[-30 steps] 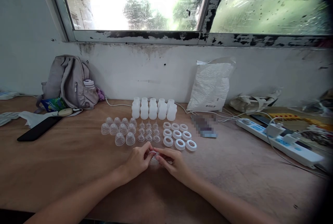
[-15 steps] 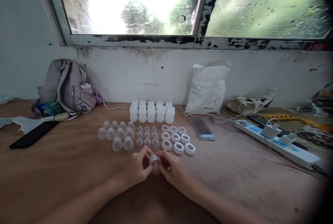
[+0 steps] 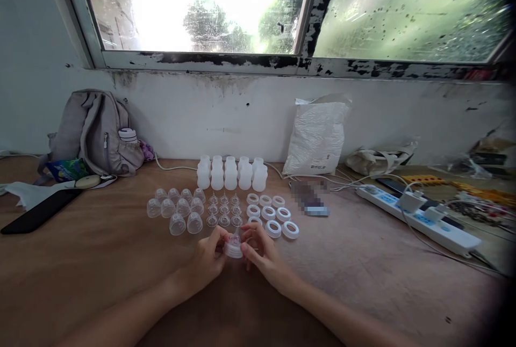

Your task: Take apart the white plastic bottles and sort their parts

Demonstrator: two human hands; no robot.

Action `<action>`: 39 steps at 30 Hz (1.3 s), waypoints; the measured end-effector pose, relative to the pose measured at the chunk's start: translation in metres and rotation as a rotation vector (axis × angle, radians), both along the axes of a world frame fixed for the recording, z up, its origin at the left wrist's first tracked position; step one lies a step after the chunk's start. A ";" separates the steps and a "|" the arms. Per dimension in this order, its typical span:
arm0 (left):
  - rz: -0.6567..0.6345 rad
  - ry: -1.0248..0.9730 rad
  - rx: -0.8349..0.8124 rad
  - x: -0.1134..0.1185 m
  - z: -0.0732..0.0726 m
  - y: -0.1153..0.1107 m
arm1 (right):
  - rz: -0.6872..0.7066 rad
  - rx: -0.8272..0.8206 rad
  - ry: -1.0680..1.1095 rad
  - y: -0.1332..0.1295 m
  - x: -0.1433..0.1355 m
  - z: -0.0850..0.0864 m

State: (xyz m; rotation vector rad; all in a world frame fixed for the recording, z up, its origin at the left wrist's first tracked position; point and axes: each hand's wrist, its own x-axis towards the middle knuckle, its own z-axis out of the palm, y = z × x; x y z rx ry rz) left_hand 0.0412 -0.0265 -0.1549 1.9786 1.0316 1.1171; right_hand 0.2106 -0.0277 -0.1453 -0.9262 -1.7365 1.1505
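A clear baby-bottle nipple with a ring-like base sits upright between my two hands near the table's front. My left hand pinches its left side. On the other side, my right hand has its thumb against the base and its index finger up by the teat. Just beyond lie rows of clear nipples. To their left stand several clear domed caps. White collar rings lie on the right, one partly hidden by my right fingers.
Several frosted bottles stand in a row at the back. A white plastic bag leans on the wall. A power strip with cables lies right. A backpack and a black flat object are left, on the brown table.
The nipple has tipped so its ringed base faces me more, and it sits slightly lower. My right fingers have spread and shifted around it. The view has turned slightly right.
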 end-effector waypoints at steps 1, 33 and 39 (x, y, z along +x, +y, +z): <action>-0.020 -0.013 -0.014 0.000 0.000 0.000 | 0.012 -0.007 0.001 0.000 0.000 0.000; 0.399 0.333 0.100 -0.063 0.077 0.110 | -0.172 -0.045 0.099 0.017 0.014 0.001; 0.456 0.478 0.082 -0.085 0.074 0.150 | -0.174 -0.023 0.086 0.019 0.017 -0.002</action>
